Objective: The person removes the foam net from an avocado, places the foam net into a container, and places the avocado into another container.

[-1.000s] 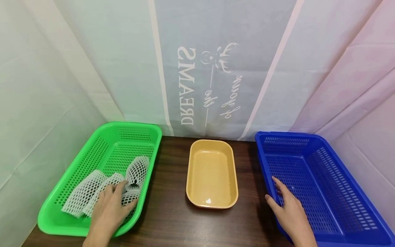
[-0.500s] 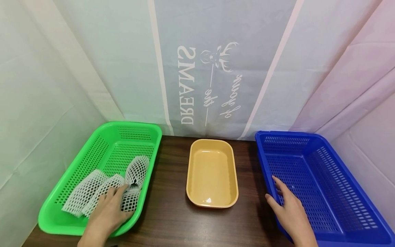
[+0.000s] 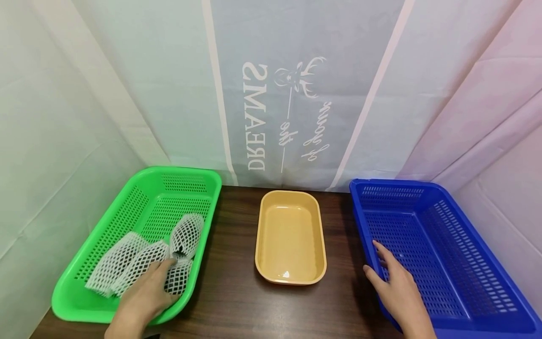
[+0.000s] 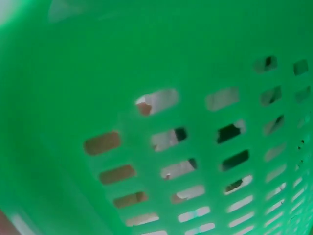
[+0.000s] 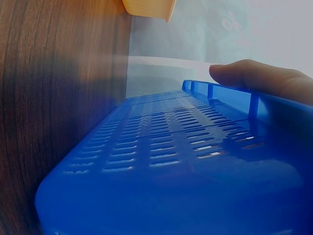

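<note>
In the head view, my left hand [image 3: 141,294] reaches over the near rim of a green basket [image 3: 91,240]. It lies on white foam net sleeves [image 3: 144,259], and its fingertips are mostly hidden. Beside its fingers are another foam net sleeve [image 3: 178,278] and one farther back [image 3: 186,233]; something dark shows through the mesh. The left wrist view is filled by the slotted green basket wall [image 4: 122,58]. My right hand [image 3: 398,292] rests at the left rim of a blue basket [image 3: 362,226], fingers inside, thumb outside. In the right wrist view, the thumb [image 5: 254,77] lies straight above that rim.
A yellow rectangular dish [image 3: 290,235] stands between the two baskets on the dark wooden table [image 3: 228,301]. Behind them hangs a pale printed curtain [image 3: 296,117], and light cloth walls [image 3: 51,141] enclose both sides.
My left hand has shifted slightly toward me and left, and its thumb has drawn in toward the fingers. More of the near right sleeve shows. My right hand stays where it was.
</note>
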Demonstrator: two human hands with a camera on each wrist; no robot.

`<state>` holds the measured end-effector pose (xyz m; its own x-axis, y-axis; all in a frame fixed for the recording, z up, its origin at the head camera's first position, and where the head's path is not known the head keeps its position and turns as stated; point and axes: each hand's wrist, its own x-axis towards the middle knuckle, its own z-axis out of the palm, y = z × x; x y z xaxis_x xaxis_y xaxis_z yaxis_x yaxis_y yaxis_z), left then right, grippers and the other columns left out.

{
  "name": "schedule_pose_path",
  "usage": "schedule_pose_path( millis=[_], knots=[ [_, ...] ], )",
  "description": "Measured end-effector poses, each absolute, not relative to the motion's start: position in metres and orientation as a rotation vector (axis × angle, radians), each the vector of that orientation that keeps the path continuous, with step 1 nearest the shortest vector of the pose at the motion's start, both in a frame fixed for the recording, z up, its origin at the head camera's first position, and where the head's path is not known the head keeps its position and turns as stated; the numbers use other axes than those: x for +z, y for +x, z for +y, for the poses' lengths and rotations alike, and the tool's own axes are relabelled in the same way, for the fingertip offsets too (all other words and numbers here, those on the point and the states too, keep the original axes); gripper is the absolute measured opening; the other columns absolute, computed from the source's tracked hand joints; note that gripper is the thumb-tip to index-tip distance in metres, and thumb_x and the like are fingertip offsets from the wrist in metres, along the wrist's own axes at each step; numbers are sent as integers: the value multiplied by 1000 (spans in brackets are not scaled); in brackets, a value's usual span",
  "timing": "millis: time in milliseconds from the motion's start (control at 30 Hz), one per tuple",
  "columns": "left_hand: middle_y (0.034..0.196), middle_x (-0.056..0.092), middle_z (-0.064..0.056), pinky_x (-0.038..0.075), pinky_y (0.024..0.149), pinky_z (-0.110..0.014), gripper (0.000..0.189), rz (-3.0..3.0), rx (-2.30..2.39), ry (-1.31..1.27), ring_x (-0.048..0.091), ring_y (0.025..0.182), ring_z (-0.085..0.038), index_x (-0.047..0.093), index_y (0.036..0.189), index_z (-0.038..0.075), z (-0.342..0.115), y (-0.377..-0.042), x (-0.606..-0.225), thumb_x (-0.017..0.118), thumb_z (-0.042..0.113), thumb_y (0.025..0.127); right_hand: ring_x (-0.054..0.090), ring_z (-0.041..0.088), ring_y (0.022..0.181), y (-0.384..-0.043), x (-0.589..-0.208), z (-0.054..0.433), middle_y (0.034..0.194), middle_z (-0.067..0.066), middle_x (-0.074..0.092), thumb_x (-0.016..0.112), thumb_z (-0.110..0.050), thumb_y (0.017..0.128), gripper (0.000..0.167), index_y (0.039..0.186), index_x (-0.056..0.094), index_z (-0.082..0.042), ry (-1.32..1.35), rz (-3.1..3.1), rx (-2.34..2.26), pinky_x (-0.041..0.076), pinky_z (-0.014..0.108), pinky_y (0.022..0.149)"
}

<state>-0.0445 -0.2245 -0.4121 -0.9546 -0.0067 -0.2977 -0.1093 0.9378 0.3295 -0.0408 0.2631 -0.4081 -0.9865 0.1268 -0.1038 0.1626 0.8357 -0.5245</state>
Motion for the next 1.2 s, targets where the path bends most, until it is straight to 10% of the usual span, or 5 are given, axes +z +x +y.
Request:
schedule_pose_path(
  millis=[600,1200],
  knots=[
    [151,34,-32,40,95,-72,79,2686,668,-25,38,132,-57,40,147,8,-232,-49,-424,78,15,79,51,51,125,-40,-410,263,145,29,48,59,-37,98,70,155,29,-8,217,2989,-877,43,70,91],
    [150,40,-26,47,87,-69,79,2771,681,17,48,126,-53,47,144,14,-235,-42,-423,83,23,74,48,51,128,-41,-409,263,148,28,44,54,-46,99,74,157,25,-10,254,2939,-861,43,69,93]
  ],
)
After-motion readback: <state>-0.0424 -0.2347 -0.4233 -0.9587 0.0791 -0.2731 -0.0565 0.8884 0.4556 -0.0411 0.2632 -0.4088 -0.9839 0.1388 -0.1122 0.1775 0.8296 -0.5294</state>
